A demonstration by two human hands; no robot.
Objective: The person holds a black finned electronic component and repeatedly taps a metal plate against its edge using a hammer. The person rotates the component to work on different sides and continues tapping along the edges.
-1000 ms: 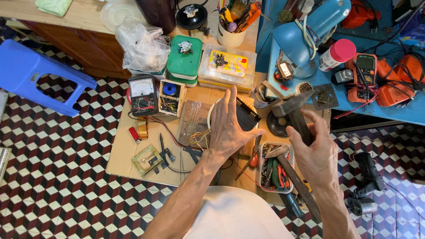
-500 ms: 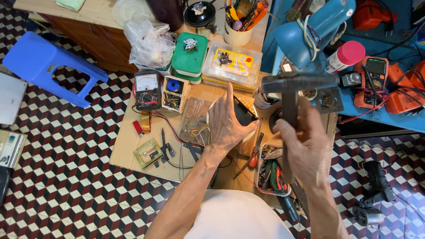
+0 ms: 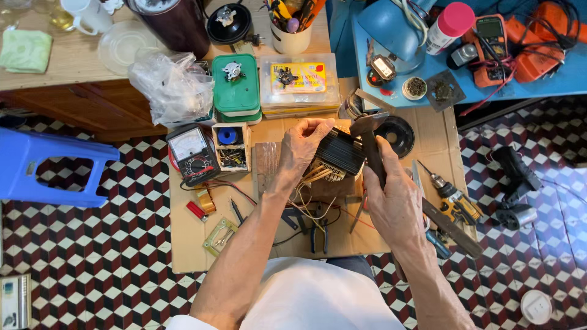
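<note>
Checkered tile in red, black and white runs under everything I see from the head camera; a flat cardboard sheet point(image 3: 428, 137) lies on that floor as the work surface, with a wooden bench along the top left and a blue table point(image 3: 550, 76) at the top right.

At the middle of the cardboard I find the black laminated transformer core point(image 3: 339, 151), dark ribbed stack uppermost, pale winding and loose yellow wires point(image 3: 312, 205) trailing from its lower side toward me; my left hand point(image 3: 306, 146) is clamped over its left end, fingers curled across the top edge and thumb below; my right hand point(image 3: 397, 205) sits just to the right of the core, fist closed round the dark handle of a hammer point(image 3: 370, 143), whose metal head stands right at the core's upper right corner, touching or very nearly so, I cannot tell which; the two hands are near each other but not touching, the core between them.

Left of the left hand lie an analog multimeter point(image 3: 192, 153) and a small wooden box point(image 3: 231, 146) holding a blue spool; above them sit stacked green plastic cases point(image 3: 235, 91) and a clear parts box point(image 3: 298, 82); right of the right hand lie a cordless drill point(image 3: 452, 198) and a long flat file point(image 3: 455, 229); pliers point(image 3: 318, 229) rest near the trailing wires.
</note>
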